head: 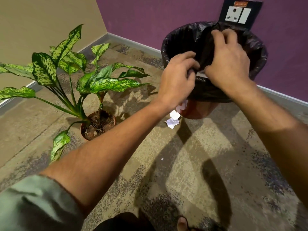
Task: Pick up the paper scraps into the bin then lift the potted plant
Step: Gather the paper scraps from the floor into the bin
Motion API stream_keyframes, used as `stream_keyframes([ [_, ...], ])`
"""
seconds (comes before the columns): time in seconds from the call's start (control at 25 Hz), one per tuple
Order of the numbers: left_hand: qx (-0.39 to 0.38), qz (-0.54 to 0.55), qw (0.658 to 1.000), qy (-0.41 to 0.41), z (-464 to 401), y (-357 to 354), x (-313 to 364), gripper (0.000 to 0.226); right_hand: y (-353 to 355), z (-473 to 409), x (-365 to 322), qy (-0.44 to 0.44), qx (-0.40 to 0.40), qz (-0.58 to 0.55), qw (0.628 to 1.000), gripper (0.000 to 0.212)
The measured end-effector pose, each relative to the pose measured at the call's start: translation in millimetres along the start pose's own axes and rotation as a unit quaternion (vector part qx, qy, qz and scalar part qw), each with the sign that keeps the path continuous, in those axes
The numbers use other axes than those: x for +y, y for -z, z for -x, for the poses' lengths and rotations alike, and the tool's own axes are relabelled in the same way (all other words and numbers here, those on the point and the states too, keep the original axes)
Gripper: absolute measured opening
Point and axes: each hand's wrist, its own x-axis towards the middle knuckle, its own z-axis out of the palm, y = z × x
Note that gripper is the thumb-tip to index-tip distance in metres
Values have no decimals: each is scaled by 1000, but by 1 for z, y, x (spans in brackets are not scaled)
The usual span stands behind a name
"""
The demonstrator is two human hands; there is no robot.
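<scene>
A brown bin [198, 110] lined with a black plastic bag [180, 42] stands by the purple wall. My left hand [176, 77] and my right hand [228, 64] both pinch a fold of the bag at the bin's near rim. White paper scraps [173, 120] lie on the carpet at the bin's left foot, partly behind my left wrist. A tiny white scrap [162, 158] lies nearer to me. The potted plant [98, 124], with speckled green leaves in a terracotta pot, stands on the floor to the left.
The beige wall and purple wall meet in a corner behind the plant. A wall socket [237, 14] sits above the bin. Patterned carpet [191, 172] spreads between me and the bin. My foot [182, 223] shows at the bottom edge.
</scene>
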Motion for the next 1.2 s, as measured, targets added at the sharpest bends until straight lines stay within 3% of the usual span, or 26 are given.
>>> stream_keyframes([
  [0.16, 48, 0, 995, -87, 53, -4, -23, 29, -14, 25, -17, 93, 88, -43, 991, 60],
  [0.28, 14, -36, 999, -15, 99, -15, -52, 32, -51, 60, -29, 222, 81, -112, 965, 33],
  [0.36, -126, -65, 986, 90, 130, -23, -74, 29, -93, 78, -31, 265, -25, -102, 958, 30],
  [0.44, -294, -86, 937, 169, 162, -28, -94, 33, -139, 85, -26, 232, -206, -25, 950, 44],
  [0.48, -353, -101, 911, 189, 177, -29, -103, 34, -162, 85, -22, 215, -276, 22, 937, 50],
  [0.56, -408, -117, 882, 202, 199, -31, -113, 32, -199, 79, -13, 182, -340, 60, 921, 54],
  [0.76, -406, -157, 885, 163, 221, -39, -121, 27, -255, 70, -5, 134, -378, 81, 912, 53],
  [0.92, -368, -163, 903, 151, 235, -49, -124, 26, -263, 82, 6, 154, -300, 94, 937, 37],
  [1.0, -392, -174, 894, 130, 239, -54, -128, 29, -262, 84, 10, 179, -271, 102, 940, 33],
  [1.08, -402, -192, 891, 93, 241, -57, -129, 28, -259, 83, 10, 194, -265, 107, 938, 34],
  [1.2, -346, -182, 917, 83, 247, -54, -127, 23, -250, 82, 6, 194, -276, 100, 936, 37],
])
